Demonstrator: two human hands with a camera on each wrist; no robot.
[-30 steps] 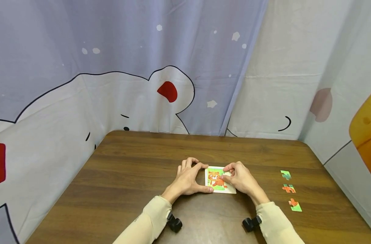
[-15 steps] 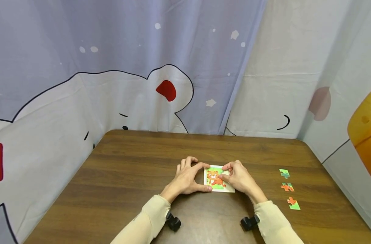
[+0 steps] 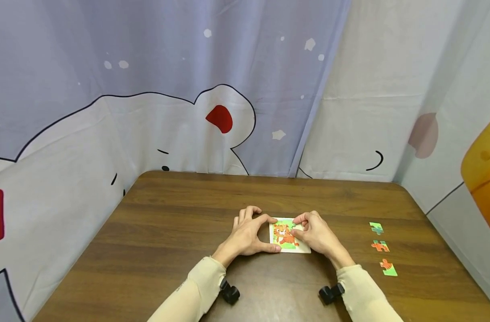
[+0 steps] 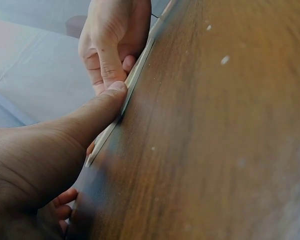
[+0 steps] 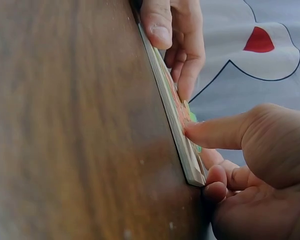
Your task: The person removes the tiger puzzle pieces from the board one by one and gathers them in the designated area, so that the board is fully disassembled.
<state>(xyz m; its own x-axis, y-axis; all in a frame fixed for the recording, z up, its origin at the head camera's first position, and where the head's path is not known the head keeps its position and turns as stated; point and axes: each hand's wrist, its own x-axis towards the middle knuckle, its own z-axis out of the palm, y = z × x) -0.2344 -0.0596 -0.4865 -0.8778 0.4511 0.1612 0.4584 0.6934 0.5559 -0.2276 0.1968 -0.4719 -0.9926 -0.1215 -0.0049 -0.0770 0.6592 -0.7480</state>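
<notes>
A small square puzzle board (image 3: 303, 250) with a pale rim and an orange tiger on green lies mid-table. My left hand (image 3: 245, 236) grips it from the left, index finger at the far edge and thumb at the near edge. On the right side, my right hand (image 3: 322, 236) pinches a puzzle piece, which its fingers mostly hide. The right wrist view shows this piece (image 5: 192, 117), orange and green, tilted up from the board (image 5: 172, 110) between thumb and fingers. In the left wrist view the left thumb (image 4: 102, 102) presses the board's edge.
Three loose puzzle pieces lie in a column at the table's right: a green and teal one (image 3: 376, 228), an orange and green one (image 3: 380, 246) and an orange and green corner (image 3: 388, 267). A printed curtain (image 3: 180, 129) hangs behind the brown table (image 3: 180, 214).
Both hands stay nearly where they were on the board. The head view has shifted slightly.
</notes>
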